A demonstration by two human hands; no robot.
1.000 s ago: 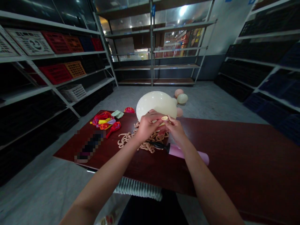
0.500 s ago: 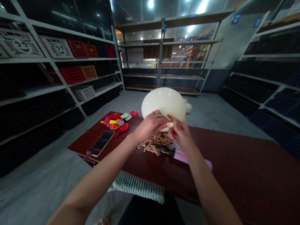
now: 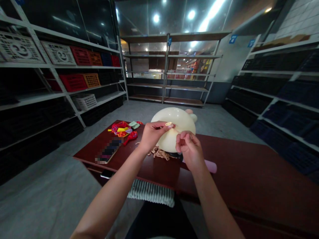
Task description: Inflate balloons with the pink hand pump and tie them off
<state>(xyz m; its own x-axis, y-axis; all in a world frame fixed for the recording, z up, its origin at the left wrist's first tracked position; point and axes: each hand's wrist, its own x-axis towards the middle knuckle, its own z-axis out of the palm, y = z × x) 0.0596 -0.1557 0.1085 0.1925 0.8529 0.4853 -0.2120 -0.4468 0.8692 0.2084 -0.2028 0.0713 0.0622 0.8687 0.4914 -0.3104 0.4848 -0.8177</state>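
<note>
A large, pale cream balloon (image 3: 174, 114), blown up, rests over the dark red table in front of me. My left hand (image 3: 153, 134) pinches the neck of this balloon, and its rolled mouth stands up above thumb and forefinger. Just to the right, my right hand (image 3: 190, 147) is held against the balloon's near side with curled fingers and the thumb drawn to them. What lies in those fingers, if anything, I cannot make out. Uninflated tan modelling balloons (image 3: 160, 153) lie in a heap partly under the big balloon. A pink hand pump (image 3: 211, 166) is half hidden behind my right wrist.
Red, orange and yellow uninflated balloons (image 3: 122, 129) lie at the table's far left. Nearer me is a phone (image 3: 111, 151). Smaller balloons (image 3: 193, 117) show behind the large one. Shelves with crates (image 3: 74, 82) stand left, and a metal rack (image 3: 165, 69) stands behind.
The balloon has come lower and nearer, covering more of the tan heap. My right hand has moved off the balloon's mouth, down and right; my left hand keeps the neck.
</note>
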